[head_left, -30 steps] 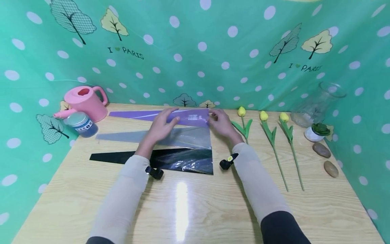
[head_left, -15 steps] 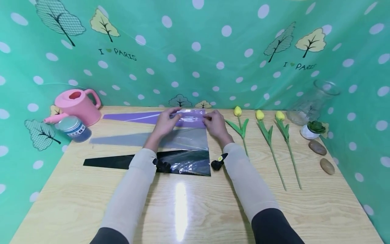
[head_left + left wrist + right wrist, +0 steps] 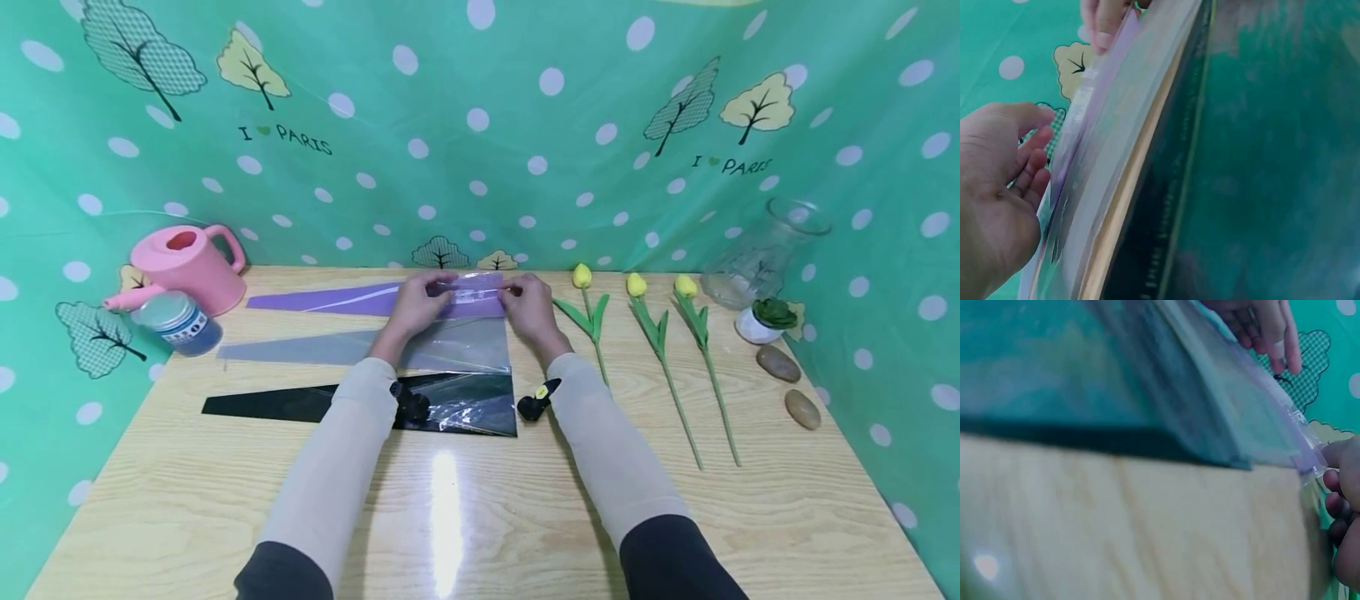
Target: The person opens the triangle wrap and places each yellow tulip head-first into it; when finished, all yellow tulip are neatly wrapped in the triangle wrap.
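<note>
You've got the wooden table point(image 3: 675, 533) as your work surface, smooth grain with a shiny glare patch, so that film will slide around if you tug it. The purple sleeve point(image 3: 337, 298) lies along the far edge, a long thin taper with a clear crinkly plastic mouth, and both hands are on the wide end. Your left hand point(image 3: 417, 302) pinches the near corner of that mouth and your right hand point(image 3: 527, 305) pinches the other corner, fingers curled onto the film. My take: peel the two layers apart gently from the rim and keep the pull even, since thin floppy plastic like this probably clings to itself and creases easily. Closer to you sit the grey sleeve point(image 3: 300, 346) and the black sleeve point(image 3: 300, 402), same flat wedge shape. Off to the right, three yellow tulips point(image 3: 636, 286) lie side by side with stiff green stems.
</note>
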The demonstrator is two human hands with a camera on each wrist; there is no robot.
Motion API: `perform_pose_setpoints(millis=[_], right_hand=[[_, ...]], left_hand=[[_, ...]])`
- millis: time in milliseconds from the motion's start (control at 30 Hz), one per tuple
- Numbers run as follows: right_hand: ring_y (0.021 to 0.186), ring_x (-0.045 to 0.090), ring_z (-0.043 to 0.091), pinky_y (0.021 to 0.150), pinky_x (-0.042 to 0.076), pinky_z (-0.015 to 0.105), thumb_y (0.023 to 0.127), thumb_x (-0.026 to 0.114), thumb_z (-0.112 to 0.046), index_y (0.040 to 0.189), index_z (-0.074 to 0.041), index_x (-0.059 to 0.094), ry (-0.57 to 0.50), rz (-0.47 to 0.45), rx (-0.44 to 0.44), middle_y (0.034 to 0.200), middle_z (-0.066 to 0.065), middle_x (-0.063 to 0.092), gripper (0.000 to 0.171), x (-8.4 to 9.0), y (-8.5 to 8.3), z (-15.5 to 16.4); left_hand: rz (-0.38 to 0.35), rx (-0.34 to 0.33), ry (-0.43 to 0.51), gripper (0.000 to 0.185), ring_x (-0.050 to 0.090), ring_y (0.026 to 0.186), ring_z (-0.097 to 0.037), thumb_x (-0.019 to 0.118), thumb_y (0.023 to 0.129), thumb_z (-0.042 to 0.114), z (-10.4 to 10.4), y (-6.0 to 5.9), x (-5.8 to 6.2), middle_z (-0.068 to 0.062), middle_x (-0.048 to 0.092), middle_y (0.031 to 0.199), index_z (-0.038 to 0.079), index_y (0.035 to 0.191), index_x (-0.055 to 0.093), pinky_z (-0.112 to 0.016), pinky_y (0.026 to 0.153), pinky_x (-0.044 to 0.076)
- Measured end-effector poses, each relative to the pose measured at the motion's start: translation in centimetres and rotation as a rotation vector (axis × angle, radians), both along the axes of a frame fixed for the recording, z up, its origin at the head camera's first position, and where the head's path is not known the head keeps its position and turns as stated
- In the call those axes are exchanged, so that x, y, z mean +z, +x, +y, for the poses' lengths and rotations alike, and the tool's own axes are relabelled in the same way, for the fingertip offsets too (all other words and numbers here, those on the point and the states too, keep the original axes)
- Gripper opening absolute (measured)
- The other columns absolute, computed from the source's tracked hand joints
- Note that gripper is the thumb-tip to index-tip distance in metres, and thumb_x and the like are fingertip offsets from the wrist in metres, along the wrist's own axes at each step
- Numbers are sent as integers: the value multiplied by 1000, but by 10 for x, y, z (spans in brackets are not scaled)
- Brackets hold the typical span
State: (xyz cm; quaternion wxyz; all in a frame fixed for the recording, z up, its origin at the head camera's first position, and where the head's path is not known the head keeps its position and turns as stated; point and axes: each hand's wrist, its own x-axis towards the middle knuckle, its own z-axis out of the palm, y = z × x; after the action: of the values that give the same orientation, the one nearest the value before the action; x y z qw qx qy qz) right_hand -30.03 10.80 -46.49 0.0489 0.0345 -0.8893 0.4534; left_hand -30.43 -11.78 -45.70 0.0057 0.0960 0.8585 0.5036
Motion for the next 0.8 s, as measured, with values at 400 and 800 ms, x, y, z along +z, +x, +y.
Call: perform_pose_setpoints(millis=[400, 800], right_hand=[[82, 50, 21, 68, 42, 32, 100, 69, -15, 108, -9, 78, -35, 56, 33, 85, 6, 57, 14, 23, -1, -3], [87, 59, 22, 74, 51, 28, 100, 67, -16, 130, -4, 67, -65, 90, 115, 99, 10, 62, 33, 50, 18, 15]], left_hand=[[14, 1, -28, 32, 64, 119, -31, 74, 96, 18, -2, 0, -10, -15, 68, 128, 10, 127, 73, -46, 105, 51], [7, 70, 7, 26, 65, 120, -33, 76, 95, 22, -2, 0, -10, -16, 72, 124, 5, 114, 78, -45, 109, 49]])
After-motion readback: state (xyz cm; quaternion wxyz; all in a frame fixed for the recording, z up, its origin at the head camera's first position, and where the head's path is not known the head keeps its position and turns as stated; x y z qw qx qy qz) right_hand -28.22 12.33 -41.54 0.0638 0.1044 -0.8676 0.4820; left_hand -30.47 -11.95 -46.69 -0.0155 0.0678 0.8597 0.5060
